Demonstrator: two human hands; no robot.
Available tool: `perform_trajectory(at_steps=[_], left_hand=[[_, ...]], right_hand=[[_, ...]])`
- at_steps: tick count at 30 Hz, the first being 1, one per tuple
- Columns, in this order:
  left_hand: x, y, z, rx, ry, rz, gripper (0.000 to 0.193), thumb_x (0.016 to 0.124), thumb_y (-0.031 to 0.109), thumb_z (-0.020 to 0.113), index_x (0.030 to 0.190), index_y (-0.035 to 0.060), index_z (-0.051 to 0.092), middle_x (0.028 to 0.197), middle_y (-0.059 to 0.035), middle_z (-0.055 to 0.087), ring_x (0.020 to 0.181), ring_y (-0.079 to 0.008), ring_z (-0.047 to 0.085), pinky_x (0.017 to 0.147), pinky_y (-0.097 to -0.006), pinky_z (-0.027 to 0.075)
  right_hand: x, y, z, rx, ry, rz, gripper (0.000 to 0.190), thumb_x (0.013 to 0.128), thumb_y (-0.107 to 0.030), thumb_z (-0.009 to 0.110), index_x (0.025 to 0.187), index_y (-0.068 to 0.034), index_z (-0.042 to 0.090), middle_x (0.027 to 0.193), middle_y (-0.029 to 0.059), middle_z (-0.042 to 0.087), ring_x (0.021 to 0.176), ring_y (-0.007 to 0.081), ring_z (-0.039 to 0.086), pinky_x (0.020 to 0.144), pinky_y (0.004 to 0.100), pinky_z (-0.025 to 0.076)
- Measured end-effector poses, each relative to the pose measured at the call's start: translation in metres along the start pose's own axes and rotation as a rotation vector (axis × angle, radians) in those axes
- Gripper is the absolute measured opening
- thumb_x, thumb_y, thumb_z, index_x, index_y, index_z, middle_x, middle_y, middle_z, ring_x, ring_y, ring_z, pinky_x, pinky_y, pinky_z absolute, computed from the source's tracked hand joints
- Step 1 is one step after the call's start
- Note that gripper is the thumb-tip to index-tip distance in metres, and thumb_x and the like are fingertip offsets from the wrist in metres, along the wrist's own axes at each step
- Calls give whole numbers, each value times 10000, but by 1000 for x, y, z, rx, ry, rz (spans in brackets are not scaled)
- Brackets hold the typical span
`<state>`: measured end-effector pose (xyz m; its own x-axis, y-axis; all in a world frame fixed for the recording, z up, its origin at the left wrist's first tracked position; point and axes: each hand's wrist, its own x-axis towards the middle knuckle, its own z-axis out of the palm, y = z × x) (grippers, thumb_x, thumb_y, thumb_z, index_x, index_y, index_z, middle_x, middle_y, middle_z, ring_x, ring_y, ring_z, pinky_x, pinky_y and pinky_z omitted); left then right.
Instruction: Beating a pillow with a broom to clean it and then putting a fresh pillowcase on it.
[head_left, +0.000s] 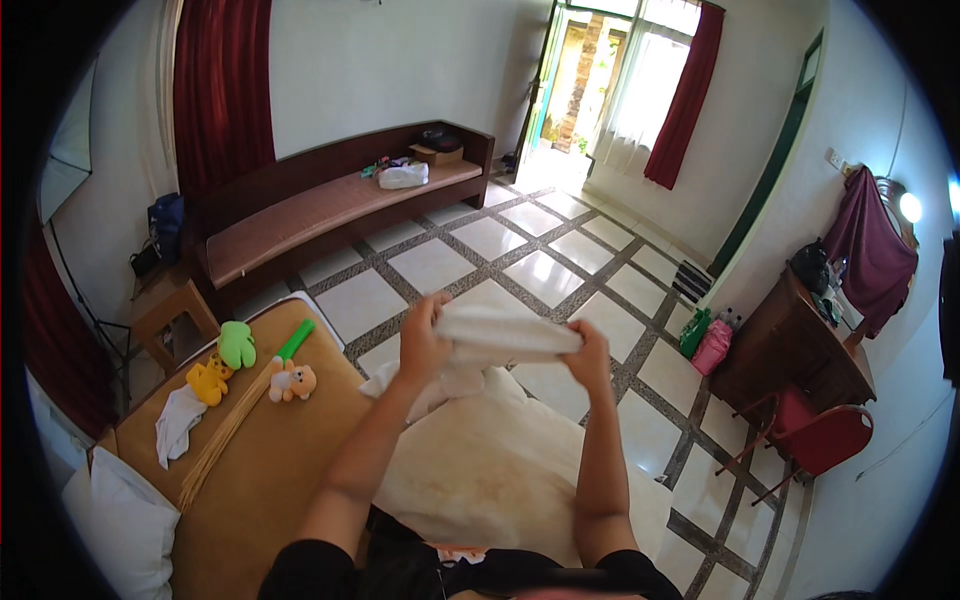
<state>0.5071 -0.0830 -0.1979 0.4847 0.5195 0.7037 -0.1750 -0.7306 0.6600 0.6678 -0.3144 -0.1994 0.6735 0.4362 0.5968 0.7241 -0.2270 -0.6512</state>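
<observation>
A folded length of white fabric (510, 335) is stretched between my two hands, blurred by motion. My left hand (425, 341) grips its left end and my right hand (588, 351) its right end. Below the hands, a large cream pillow (480, 465) with brownish stains lies in front of my body, between my forearms. More white cloth (442, 390) hangs in loose folds at its far left edge, beneath my left hand. Whether this cloth joins the stretched fabric cannot be made out.
On the brown mattress (292, 457) at left lie a stick broom (225, 442), green (237, 345) and yellow (208, 381) plush toys, a small plush bear (300, 382), a white cloth (180, 424) and a white pillow (124, 517). A wooden bench (337, 206) stands beyond; a red chair (821, 442) is at right.
</observation>
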Motion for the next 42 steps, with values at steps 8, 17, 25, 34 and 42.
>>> perform_trajectory(at_steps=[8,17,25,34,42], left_hand=[[93,13,-42,104,125,118,259,637,-79,620,849,54,687,809,-82,627,700,-220,590,647,-319,483],[84,-43,-62,122,-57,-48,217,674,-36,658,857,57,727,811,-118,670,717,-241,655,684,-324,519],[67,-42,-67,295,-268,41,222,657,-31,683,853,59,733,804,-110,657,742,-238,649,676,-327,504],[46,-14,-66,206,-375,-53,89,740,23,661,819,8,698,763,-164,646,683,-288,621,645,-331,477],[10,-7,-37,-39,-233,-115,175,870,23,532,1009,1,636,825,-174,662,742,-228,654,688,-318,480]], right_hand=[[13,-51,-13,296,129,177,169,705,5,719,791,-50,584,605,-51,508,545,20,418,491,210,325],[-26,-38,-20,463,-215,273,234,720,-107,801,816,-37,599,649,-50,551,574,24,464,512,195,350],[-34,-15,-35,181,-246,259,194,709,-119,796,823,-27,667,602,-49,505,572,31,452,510,210,347],[-36,-2,-15,219,-47,335,177,734,-121,751,819,22,690,687,55,665,609,85,568,572,261,464],[-37,12,9,-69,78,346,186,724,-162,685,837,-17,715,714,177,672,647,276,666,614,361,502]])
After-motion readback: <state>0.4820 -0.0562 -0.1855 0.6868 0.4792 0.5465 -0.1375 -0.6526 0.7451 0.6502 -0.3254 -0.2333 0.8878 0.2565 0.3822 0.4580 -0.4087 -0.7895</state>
